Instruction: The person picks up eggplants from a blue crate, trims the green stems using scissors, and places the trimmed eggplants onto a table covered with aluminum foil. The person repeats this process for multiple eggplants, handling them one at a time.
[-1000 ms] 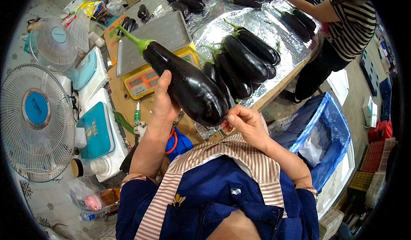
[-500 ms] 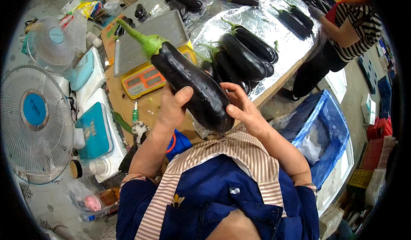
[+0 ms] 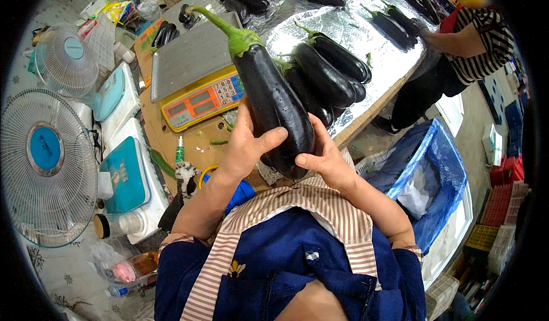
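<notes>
Eggplant, one, large, glossy black, with green cap and long stem: raised between both hands over the near edge of the surface, stem end tilted to upper left, blunt end toward the striped apron.

Left hand: fingers wrapped around the eggplant's left side, thumb across the front.

Right hand: fingers curved around the right side near the blunt end, thumb on the front.

Scale, yellow with orange panel and grey pan: on the surface, left of the eggplant.

Clustered eggplants, several: on silver foil, just beyond the right hand.

Paired eggplants: farther off on the foil, near a co-worker in striped top and dark trousers.

Tube, green and white: below the scale.

Bag, blue plastic, open: right of the surface.

Fans, two, round: far left.
</notes>
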Available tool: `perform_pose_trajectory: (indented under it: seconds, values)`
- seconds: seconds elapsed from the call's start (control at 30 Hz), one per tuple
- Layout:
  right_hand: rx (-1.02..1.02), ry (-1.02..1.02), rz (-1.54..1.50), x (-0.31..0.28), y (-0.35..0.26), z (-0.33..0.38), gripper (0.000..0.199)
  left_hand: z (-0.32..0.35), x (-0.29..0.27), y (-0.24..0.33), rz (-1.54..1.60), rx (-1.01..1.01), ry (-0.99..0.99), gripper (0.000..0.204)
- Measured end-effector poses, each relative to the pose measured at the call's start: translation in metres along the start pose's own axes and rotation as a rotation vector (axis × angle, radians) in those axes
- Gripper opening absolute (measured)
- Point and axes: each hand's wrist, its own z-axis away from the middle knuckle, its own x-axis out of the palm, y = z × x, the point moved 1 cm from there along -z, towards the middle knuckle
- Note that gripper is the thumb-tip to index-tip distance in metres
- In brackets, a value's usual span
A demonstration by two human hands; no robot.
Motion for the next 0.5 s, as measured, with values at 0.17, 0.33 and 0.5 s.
perform_pose_trajectory:
  seconds: [0.17, 0.33, 0.5]
  values:
    - [-0.067, -0.024, 0.068, 0.001, -0.004, -0.001, 0.089, -0.004, 0.001, -0.004, 0.069, 0.002, 0.106, 0.064]
    - [0.013, -0.091, -0.029, -0.003, -0.003, 0.002, 0.082, -0.014, -0.019, -0.025, 0.509, -0.207, -0.03, 0.069]
    - [0.417, -0.287, -0.447, 0.0, 0.007, 0.005, 0.067, -0.02, -0.014, -0.021, 0.678, -0.203, -0.181, 0.073]
